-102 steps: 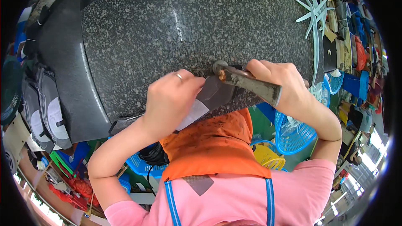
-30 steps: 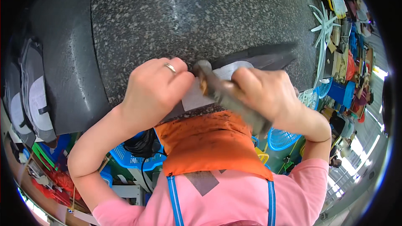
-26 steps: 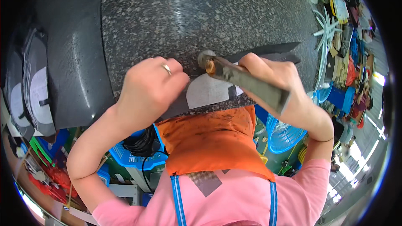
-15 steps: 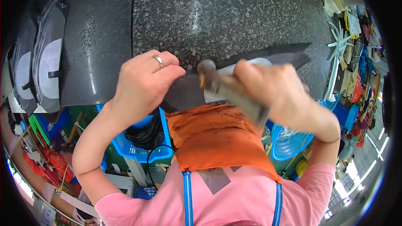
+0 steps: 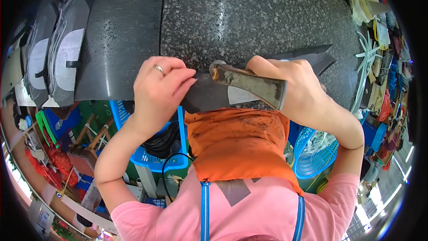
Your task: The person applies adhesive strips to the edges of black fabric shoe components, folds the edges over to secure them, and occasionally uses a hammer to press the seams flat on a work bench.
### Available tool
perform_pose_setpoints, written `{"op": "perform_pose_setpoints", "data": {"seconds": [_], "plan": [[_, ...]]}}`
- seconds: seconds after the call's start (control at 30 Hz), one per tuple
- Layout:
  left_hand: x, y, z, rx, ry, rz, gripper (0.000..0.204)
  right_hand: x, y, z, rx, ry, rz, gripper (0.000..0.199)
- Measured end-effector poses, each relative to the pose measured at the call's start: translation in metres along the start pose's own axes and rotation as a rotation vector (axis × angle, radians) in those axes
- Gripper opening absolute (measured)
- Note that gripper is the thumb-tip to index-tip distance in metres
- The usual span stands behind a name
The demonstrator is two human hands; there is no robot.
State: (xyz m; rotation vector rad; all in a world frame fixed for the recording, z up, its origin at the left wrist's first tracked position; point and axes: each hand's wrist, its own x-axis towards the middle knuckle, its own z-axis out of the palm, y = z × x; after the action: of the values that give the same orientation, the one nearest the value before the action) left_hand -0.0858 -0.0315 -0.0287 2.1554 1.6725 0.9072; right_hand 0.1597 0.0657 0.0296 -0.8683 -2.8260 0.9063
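Note:
My right hand (image 5: 298, 87) is closed round a hammer (image 5: 249, 84) with a worn metal head. The round face of the hammer is at the far edge of a dark flat piece (image 5: 200, 98), just right of my left fingertips; I cannot tell whether it touches. A pale grey patch (image 5: 240, 95) on the piece shows under the hammer. My left hand (image 5: 162, 89), with a ring on one finger, rests over the piece's left end. Its thumb and forefinger are pinched together, and what lies between them is hidden. The piece reaches right, partly behind my right hand.
Similar dark pieces with pale patches (image 5: 67, 62) lie at the left of the speckled stone bench (image 5: 263, 13). Below the bench edge are a blue basket (image 5: 162, 164) with black material and another blue basket (image 5: 314, 163). White strips (image 5: 368, 58) hang at the right edge.
The hammer and my right hand, blurred by motion before, now look sharp, with the hammer's face slightly farther left over the piece. My left hand keeps its pinch. The whole view has shifted slightly.

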Motion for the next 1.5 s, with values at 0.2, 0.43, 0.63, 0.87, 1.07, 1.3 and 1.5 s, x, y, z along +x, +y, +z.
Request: {"op": "perform_pose_setpoints", "data": {"seconds": [0.2, 0.43, 0.63, 0.87, 1.07, 1.3, 1.5], "plan": [[-0.005, 0.003, 0.003, 0.165, 0.037, 0.244, 0.025, 0.009, -0.001, -0.001, -0.058, 0.082, -0.051, 0.022], [0.018, 0.036, -0.013, 0.237, -0.189, 0.053, 0.051, 0.000, 0.021, -0.012, 0.179, 0.191, 0.018, 0.016], [0.116, 0.050, 0.088, 0.144, 0.239, 0.366, 0.059, -0.044, 0.027, -0.032, 0.387, 0.828, 0.322, 0.023], [0.200, -0.044, 0.096, 0.370, 0.188, 0.160, 0.058, -0.061, 0.058, -0.014, 0.315, 0.703, 0.397, 0.018], [0.064, -0.147, -0.118, 1.267, 0.425, -0.438, 0.071, -0.082, 0.082, -0.014, 0.515, 0.596, 0.550, 0.021], [0.014, -0.213, -0.219, 0.849, 0.084, -0.777, 0.102, -0.052, 0.070, -0.002, 0.437, 0.523, 0.408, 0.018], [0.010, -0.166, -0.201, 1.174, -0.033, -0.645, 0.087, -0.057, 0.059, -0.005, 0.457, 0.390, 0.330, 0.013]]}}
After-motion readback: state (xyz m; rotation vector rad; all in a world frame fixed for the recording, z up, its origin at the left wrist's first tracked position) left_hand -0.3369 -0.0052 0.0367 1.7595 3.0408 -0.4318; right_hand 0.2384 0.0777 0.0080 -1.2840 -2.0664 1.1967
